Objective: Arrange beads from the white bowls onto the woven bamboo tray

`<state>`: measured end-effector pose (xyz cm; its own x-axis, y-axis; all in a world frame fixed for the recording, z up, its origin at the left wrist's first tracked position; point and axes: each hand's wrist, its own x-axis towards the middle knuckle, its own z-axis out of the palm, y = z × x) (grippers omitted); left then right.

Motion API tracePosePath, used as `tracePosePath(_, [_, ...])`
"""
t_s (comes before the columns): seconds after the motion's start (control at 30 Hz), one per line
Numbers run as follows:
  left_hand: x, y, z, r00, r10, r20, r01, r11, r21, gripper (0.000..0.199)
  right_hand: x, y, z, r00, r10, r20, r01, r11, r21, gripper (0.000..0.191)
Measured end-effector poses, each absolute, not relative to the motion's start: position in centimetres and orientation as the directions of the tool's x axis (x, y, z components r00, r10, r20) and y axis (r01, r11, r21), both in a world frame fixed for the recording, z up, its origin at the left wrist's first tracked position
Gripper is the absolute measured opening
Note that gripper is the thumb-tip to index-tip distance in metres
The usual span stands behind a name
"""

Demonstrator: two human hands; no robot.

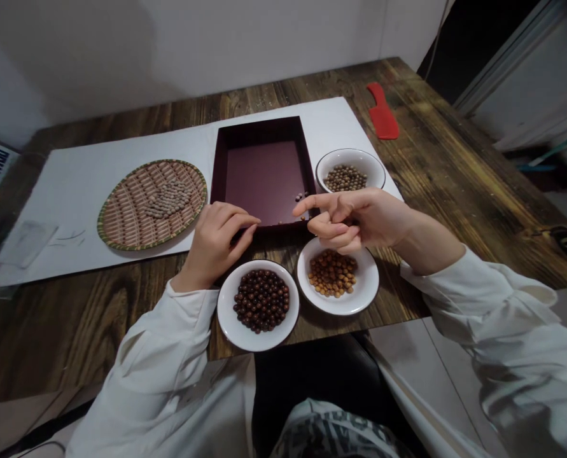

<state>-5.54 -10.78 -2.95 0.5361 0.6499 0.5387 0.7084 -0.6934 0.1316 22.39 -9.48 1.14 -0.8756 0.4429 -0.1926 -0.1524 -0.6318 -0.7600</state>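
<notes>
Maroon box (264,168): a few beads (298,198) toward near right corner.
Left hand (221,236) at its near wall, perhaps steadying; right hand (359,219) by that corner, index extended, others curled; cannot tell either grip. Bead bowls (258,342) beside box, presumably for reach.

Looks like an open maroon box (264,175), lies flat on white board (83,184), holds several beads (298,198) at near right.

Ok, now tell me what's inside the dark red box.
A few small beads lie in the dark red box, mostly toward its near right corner. The right hand covers part of that corner, so anything behind it cannot be seen.
</notes>
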Motion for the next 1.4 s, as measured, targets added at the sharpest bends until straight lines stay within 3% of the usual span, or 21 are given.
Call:
tracePosePath(0.27, [-5.4,-10.9,-2.8,0.553,0.628,0.548,0.689,-0.714,0.124,0.011,22.3,-9.4,1.2,-0.837,0.495,-0.232,-0.173,-0.642,-0.747,0.043])
tracePosePath(0.7, [-5.4,-10.8,-2.8,0.591,0.564,0.577,0.651,-0.756,0.072,0.010,21.6,-9.4,-0.1,-0.882,0.422,-0.210,-0.175,-0.708,-0.685,0.036])
tracePosePath(0.97, [-5.3,-10.9,-2.7,0.593,0.560,0.579,0.650,-0.757,0.067,0.010,21.6,-9.7,0.5,-0.838,0.490,-0.240,-0.178,-0.661,-0.729,0.016])
tracePosePath(1.13, [-5.3,-10.9,-2.8,0.594,0.562,0.575,0.649,-0.758,0.070,0.011,22.0,-10.1,0.9,-0.819,0.543,-0.186,-0.113,-0.471,-0.875,0.018])
tracePosePath(1.23, [-5.2,-10.8,-2.8,0.596,0.560,0.575,0.648,-0.759,0.067,0.010,22.6,-10.4,1.8,-0.805,0.547,-0.231,0.135,-0.210,-0.968,0.022])
tracePosePath(1.3, [-5.2,-10.8,-2.8,0.599,0.559,0.574,0.645,-0.761,0.068,0.010,23.0,-10.7,2.6,-0.790,0.545,-0.282,0.310,-0.042,-0.950,0.025])
tracePosePath(1.4, [-5.2,-10.8,-2.8,0.599,0.559,0.573,0.644,-0.762,0.071,0.010,23.3,-11.1,3.4,-0.781,0.539,-0.315,0.443,0.124,-0.888,0.026])
